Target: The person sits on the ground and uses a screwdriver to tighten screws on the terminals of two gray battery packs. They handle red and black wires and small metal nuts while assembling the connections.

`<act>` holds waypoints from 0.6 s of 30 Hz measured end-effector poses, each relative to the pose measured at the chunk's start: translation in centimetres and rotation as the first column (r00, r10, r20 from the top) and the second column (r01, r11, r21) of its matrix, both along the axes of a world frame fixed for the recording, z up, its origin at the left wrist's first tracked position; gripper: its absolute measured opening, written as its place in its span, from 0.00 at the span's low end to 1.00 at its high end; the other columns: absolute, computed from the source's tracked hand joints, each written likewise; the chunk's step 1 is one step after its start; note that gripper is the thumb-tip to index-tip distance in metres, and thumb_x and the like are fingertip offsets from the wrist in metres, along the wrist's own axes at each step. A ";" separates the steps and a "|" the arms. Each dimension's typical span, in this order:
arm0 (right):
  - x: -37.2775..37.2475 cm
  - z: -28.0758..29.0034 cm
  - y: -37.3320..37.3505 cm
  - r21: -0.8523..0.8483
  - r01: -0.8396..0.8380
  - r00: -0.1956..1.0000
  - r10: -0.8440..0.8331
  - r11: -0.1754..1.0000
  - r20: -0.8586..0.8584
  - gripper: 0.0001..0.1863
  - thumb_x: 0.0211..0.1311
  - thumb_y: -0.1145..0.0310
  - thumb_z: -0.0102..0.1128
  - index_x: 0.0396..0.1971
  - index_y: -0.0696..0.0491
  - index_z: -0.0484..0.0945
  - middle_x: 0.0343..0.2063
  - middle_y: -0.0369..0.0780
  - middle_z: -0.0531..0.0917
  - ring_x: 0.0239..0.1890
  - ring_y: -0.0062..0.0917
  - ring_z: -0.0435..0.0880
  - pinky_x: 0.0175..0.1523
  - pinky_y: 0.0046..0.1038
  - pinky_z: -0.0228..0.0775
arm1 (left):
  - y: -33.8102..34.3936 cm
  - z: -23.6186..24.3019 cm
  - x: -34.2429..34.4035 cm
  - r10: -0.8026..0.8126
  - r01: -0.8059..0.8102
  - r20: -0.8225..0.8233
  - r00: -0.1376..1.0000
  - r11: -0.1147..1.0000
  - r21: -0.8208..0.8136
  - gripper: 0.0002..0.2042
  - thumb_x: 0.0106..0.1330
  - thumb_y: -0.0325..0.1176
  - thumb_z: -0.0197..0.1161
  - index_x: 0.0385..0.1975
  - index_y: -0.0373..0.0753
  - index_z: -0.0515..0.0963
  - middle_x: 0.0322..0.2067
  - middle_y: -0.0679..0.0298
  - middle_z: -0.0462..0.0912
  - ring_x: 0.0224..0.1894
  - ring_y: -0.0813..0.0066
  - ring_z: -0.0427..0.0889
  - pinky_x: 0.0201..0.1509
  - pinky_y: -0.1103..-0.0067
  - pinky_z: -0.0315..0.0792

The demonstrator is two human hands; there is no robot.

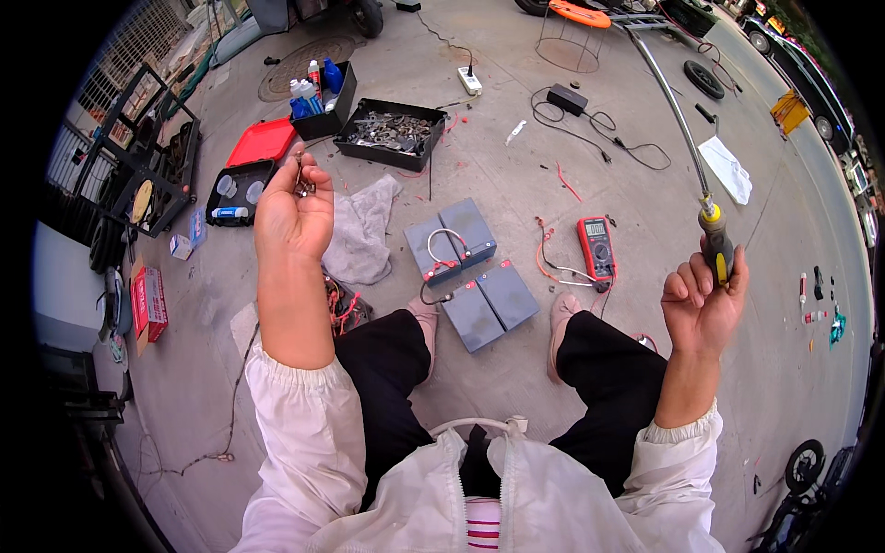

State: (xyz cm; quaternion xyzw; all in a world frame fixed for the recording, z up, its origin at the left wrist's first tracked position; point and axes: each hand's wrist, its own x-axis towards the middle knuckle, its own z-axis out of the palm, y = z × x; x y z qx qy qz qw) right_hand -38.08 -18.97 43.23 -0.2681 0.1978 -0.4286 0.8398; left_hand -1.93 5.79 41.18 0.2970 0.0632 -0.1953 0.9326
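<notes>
My left hand (293, 221) is raised on the left, palm up. Its fingers curl round small metal screws (302, 187); I cannot make out each piece. Out to the right, my right hand (702, 318) grips a long screwdriver (714, 241) by its grey and yellow handle, the shaft reaching up and away. Grey batteries (487, 306) lie in two pairs on the ground between my feet, with short cables (442, 241) on their red-marked terminals. Right of them is a red multimeter (597, 249) with its leads.
A black tray of metal parts (392, 134) sits beyond a grey cloth (362, 230). Near it are a bin of bottles (323, 101) and an open case with a red lid (261, 141). A black power adapter (566, 100) trails cable. White paper (725, 170) lies at right.
</notes>
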 end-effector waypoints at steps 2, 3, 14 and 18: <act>-1.9 -0.4 -1.0 -0.006 0.016 1.000 -0.016 1.000 0.015 0.22 0.70 0.49 0.47 0.35 0.55 0.73 0.11 0.30 0.62 0.13 0.15 0.57 0.25 0.23 0.54 | -0.4 0.0 -0.5 -0.027 0.026 0.029 0.999 1.000 0.011 0.10 0.68 0.23 0.55 0.47 0.28 0.73 0.34 0.57 0.76 0.32 0.74 0.75 0.37 0.80 0.77; -2.8 -0.7 -1.3 -0.007 0.022 0.999 -0.022 1.000 0.023 0.22 0.70 0.49 0.47 0.35 0.55 0.73 0.11 0.31 0.62 0.13 0.15 0.57 0.25 0.23 0.54 | -0.8 0.0 -1.1 -0.034 0.033 0.042 0.999 0.999 0.023 0.10 0.68 0.23 0.56 0.47 0.28 0.73 0.34 0.57 0.76 0.32 0.75 0.75 0.37 0.80 0.77; -6.0 -2.3 -0.4 0.055 0.035 0.996 -0.030 0.998 -0.079 0.20 0.70 0.49 0.46 0.27 0.49 0.74 0.11 0.31 0.67 0.13 0.16 0.60 0.27 0.25 0.59 | -7.8 0.6 -9.8 -0.470 0.480 0.136 0.872 0.875 -0.056 0.11 0.70 0.27 0.56 0.49 0.29 0.71 0.35 0.61 0.72 0.33 0.79 0.71 0.36 0.83 0.73; -3.3 -2.5 2.4 0.104 -0.079 0.990 0.066 0.991 0.125 0.18 0.69 0.51 0.50 0.31 0.51 0.72 0.15 0.34 0.71 0.15 0.18 0.66 0.28 0.27 0.68 | -8.8 -0.6 -10.5 -0.498 0.516 0.141 0.856 0.839 -0.170 0.11 0.72 0.28 0.53 0.49 0.29 0.70 0.33 0.62 0.69 0.32 0.77 0.68 0.35 0.82 0.70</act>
